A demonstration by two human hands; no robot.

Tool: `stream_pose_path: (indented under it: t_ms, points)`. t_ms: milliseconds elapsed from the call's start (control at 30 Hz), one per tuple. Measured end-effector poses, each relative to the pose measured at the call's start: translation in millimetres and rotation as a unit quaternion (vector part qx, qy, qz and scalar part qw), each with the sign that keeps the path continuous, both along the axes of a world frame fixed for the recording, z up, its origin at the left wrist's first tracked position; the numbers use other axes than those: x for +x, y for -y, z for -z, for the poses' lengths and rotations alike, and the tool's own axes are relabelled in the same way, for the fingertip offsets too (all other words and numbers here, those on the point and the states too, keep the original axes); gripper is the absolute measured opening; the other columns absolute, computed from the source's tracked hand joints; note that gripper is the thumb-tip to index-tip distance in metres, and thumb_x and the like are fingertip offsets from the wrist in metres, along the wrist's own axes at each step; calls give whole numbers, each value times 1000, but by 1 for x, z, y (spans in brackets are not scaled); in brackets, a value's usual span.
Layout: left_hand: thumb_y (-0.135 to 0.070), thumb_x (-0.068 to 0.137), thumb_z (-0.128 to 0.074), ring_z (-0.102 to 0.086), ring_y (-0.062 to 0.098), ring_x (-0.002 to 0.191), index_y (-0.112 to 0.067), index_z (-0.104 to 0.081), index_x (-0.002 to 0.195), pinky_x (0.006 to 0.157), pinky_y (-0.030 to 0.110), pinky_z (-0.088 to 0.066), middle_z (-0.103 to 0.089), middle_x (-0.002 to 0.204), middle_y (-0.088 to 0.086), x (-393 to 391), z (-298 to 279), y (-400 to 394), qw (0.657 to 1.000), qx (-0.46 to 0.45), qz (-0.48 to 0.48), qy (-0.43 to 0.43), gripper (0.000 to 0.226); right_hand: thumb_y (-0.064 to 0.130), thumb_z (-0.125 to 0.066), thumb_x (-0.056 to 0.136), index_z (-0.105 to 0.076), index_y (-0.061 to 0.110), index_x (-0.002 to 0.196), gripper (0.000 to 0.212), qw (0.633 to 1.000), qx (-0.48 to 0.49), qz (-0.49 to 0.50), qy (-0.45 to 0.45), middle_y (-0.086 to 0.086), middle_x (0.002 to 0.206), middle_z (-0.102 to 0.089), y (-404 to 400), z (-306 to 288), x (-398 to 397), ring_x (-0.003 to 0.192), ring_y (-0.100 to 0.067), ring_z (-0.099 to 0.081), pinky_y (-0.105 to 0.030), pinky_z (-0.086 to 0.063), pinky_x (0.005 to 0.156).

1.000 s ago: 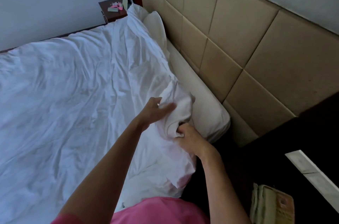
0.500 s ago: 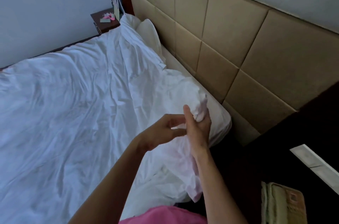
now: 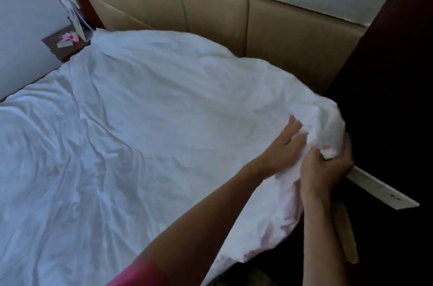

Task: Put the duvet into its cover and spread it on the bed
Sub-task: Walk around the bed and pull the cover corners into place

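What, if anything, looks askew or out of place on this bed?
Nothing is damaged or spilled. The white duvet is heavily creased and not yet flat: its near corner is bunched and lifted off the bed in the right hand, while the left hand lies on the fabric beside it. The padded headboard looks intact.

The duvet lies spread over the bed, reaching back to the headboard behind it. At the duvet's near right corner the right hand grips a bunched fold, with the left hand just left of it, resting on the cloth. A nightstand stands at the far left corner, beside the headboard, with small items on it.
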State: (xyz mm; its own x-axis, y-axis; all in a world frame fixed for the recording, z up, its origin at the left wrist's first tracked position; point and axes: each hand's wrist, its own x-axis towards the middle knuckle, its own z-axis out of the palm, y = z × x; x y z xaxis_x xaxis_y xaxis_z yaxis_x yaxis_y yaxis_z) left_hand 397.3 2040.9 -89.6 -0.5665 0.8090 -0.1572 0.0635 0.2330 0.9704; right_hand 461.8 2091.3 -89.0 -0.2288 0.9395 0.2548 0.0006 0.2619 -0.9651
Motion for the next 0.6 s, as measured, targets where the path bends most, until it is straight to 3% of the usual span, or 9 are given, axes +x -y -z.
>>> stream_pose_path:
  t_ms: [100,233,433,600]
  points:
    - [-38,107,-29,-3,10,151,-22,-18,157,124,36,-3,-8,165,-5,8,3,-39,995,-56,75,17,53,-1,-53,82,-65,-5,111,31,998,-26,48,13,-5,103,-65,-44,1,15,93,-1,-59,-7,-44,76]
    - [-44,106,-28,-4,14,151,-20,-7,158,121,32,-2,-4,165,-1,3,19,-37,989,-113,91,-23,61,8,-59,85,-64,-4,115,33,997,-52,8,58,-6,106,-64,-53,10,13,99,-10,-59,-3,-43,74]
    - [-53,102,-31,-12,14,151,-35,-9,157,124,40,-11,-10,164,-7,-9,33,11,987,-146,61,-21,61,7,-59,92,-67,-2,112,24,987,-106,-41,118,-16,109,-70,-35,28,-23,100,-22,-65,-23,-46,81]
    - [-40,94,-60,-13,13,149,-44,-9,154,112,25,-19,-12,163,-9,-7,42,52,986,-158,39,42,79,13,-60,90,-67,5,120,32,967,-96,-80,221,-16,111,-71,-24,32,-40,104,-31,-67,-34,-54,84]
